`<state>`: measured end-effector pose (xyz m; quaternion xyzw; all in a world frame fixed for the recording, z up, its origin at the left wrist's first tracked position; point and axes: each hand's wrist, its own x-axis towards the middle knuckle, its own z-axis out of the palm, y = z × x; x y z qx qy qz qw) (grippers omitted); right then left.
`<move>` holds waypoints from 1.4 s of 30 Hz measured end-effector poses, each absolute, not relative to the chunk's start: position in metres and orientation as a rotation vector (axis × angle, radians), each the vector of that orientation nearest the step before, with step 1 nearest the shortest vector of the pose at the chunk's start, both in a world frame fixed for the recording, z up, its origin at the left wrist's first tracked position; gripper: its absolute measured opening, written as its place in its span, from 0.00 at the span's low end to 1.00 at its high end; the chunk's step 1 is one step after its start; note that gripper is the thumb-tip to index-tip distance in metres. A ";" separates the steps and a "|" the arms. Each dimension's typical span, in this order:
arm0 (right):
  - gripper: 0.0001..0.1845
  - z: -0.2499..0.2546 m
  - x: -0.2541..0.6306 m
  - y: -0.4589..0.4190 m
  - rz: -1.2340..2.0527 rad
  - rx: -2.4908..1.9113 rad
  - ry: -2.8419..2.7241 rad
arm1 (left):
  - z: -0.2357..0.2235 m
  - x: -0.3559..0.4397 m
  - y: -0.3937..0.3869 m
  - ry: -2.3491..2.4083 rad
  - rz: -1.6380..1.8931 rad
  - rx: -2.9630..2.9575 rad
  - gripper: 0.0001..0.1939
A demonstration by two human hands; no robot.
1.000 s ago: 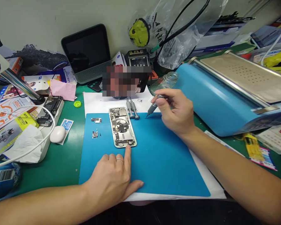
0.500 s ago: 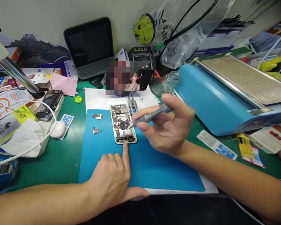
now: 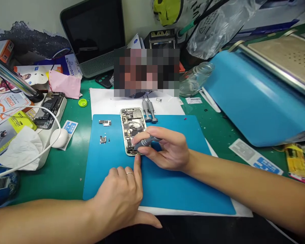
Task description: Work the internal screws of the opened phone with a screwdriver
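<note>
An opened smartphone (image 3: pixel 129 127) lies face down on the blue mat (image 3: pixel 167 189), its inner parts exposed. My left hand (image 3: pixel 120 193) holds nothing; its index fingertip presses at the phone's bottom edge, the thumb sticks out and the other fingers are curled. Pinched in my right hand (image 3: pixel 173 149) is a grey screwdriver (image 3: pixel 144 143), lowered over the lower part of the phone. Its tip is hidden among the phone's parts. Left of the phone lie a small metal bracket (image 3: pixel 105 123) and another small part (image 3: pixel 103 139). Two more screwdrivers (image 3: pixel 149 110) rest at the phone's upper right.
A dark-screened display (image 3: pixel 95 34) stands at the back, near a glass jar (image 3: pixel 197 79). The large blue machine (image 3: pixel 246 98) takes up the right side. To the left are another opened phone (image 3: pixel 49 110), a white cable puck (image 3: pixel 59 138), crumpled tissue (image 3: pixel 22 149) and boxes.
My right hand has moved left and down, bringing the screwdriver from beside the phone onto its lower part. The left index finger stays at the bottom edge. The view has shifted slightly.
</note>
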<state>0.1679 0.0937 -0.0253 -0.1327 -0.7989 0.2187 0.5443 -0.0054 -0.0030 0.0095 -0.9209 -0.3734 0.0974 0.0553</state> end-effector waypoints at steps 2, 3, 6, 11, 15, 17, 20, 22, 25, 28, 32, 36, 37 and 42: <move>0.36 -0.025 0.168 0.094 0.519 -0.314 -1.924 | 0.009 -0.006 -0.002 -1.132 0.280 -2.799 0.69; 0.36 -0.025 0.168 0.095 0.515 -0.316 -1.940 | 0.009 -0.006 -0.002 -1.133 0.271 -2.800 0.68; 0.36 -0.025 0.167 0.096 0.494 -0.317 -1.967 | 0.009 -0.006 -0.003 -1.138 0.251 -2.794 0.68; 0.35 -0.026 0.165 0.096 0.470 -0.290 -1.969 | 0.009 -0.006 -0.003 -1.134 0.237 -2.784 0.66; 0.34 -0.027 0.166 0.097 0.480 -0.304 -1.966 | 0.009 -0.006 -0.002 -1.128 0.251 -2.794 0.66; 0.34 -0.026 0.166 0.098 0.457 -0.294 -1.977 | 0.010 -0.006 -0.002 -1.132 0.274 -2.803 0.66; 0.33 -0.022 0.167 0.100 0.374 -0.273 -2.003 | 0.010 -0.006 -0.002 -1.146 0.313 -2.813 0.66; 0.31 -0.019 0.166 0.101 0.313 -0.279 -2.024 | 0.009 -0.007 -0.002 -1.157 0.313 -2.810 0.67; 0.28 -0.017 0.165 0.101 0.280 -0.276 -2.040 | 0.008 -0.007 -0.002 -1.158 0.266 -2.795 0.66; 0.27 -0.018 0.163 0.100 0.291 -0.275 -2.018 | 0.008 -0.008 -0.002 -1.155 0.244 -2.785 0.66; 0.27 -0.019 0.162 0.101 0.287 -0.319 -1.997 | 0.009 -0.007 -0.002 -1.159 0.251 -2.790 0.64; 0.27 -0.018 0.163 0.101 0.270 -0.312 -2.009 | 0.009 -0.007 -0.001 -1.155 0.236 -2.794 0.62; 0.27 -0.017 0.163 0.101 0.257 -0.304 -2.015 | 0.009 -0.007 -0.001 -1.151 0.232 -2.796 0.62; 0.26 -0.014 0.164 0.099 0.193 -0.288 -2.025 | 0.010 -0.007 -0.001 -1.166 0.239 -2.812 0.57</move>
